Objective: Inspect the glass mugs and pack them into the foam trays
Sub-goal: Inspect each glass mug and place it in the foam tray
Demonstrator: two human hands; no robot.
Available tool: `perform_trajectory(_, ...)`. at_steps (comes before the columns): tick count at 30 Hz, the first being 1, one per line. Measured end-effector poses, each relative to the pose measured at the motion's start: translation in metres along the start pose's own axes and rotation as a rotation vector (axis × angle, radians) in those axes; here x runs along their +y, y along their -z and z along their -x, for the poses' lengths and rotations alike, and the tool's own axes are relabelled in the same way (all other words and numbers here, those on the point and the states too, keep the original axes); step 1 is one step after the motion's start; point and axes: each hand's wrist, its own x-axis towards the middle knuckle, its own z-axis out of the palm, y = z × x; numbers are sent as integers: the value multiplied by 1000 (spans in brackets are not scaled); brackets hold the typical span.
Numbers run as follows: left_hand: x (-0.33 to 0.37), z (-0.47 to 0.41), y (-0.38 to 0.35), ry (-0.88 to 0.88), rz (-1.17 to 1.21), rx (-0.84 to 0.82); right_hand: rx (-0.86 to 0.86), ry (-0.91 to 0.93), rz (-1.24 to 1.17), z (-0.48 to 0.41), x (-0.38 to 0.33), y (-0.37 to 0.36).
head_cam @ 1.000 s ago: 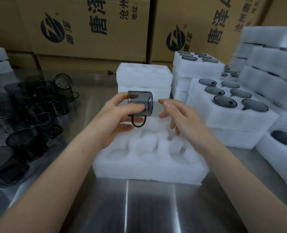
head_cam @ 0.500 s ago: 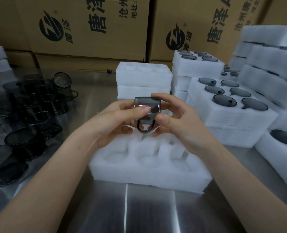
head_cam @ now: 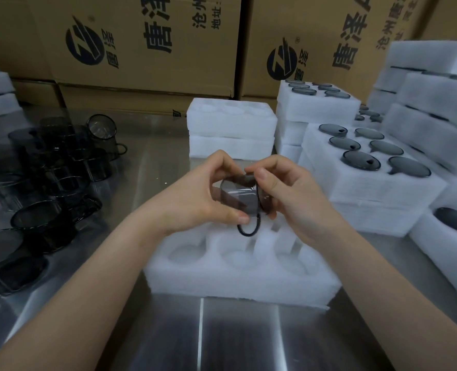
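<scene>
A smoky grey glass mug (head_cam: 239, 195) lies on its side between both hands, its dark handle loop hanging down. My left hand (head_cam: 195, 199) grips its left end, fingers curled over the top and thumb below. My right hand (head_cam: 286, 191) grips its right end, thumb on the rim. The mug hovers just above a white foam tray (head_cam: 238, 277) with round pockets that hold nothing. Several loose dark glass mugs (head_cam: 48, 172) crowd the steel table on the left.
Two stacked foam trays (head_cam: 231, 129) without mugs stand behind my hands. Foam trays packed with mugs (head_cam: 366, 167) pile up at the right. Printed cardboard boxes (head_cam: 147, 44) wall off the back. The steel table (head_cam: 200, 336) runs to the near edge.
The mug came down from chest height toward the tray and tipped onto its side. My right hand, first apart from it, closed on its right end.
</scene>
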Motion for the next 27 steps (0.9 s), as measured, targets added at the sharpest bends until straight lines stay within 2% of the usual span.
perform_trajectory(4,-4,-1,-3,-41,70,-42,41,-46,-27,-1,1,1)
perform_trajectory(14,-12,-3,8,-78,235,38,-277,-60,-346,-3,2,12)
perform_trajectory(24,-10,-3,4,-62,108,13,41,19,-1,-1,2,0)
perform_trajectory(27,-9,-3,4,-75,77,2,136,42,28,-1,0,-3)
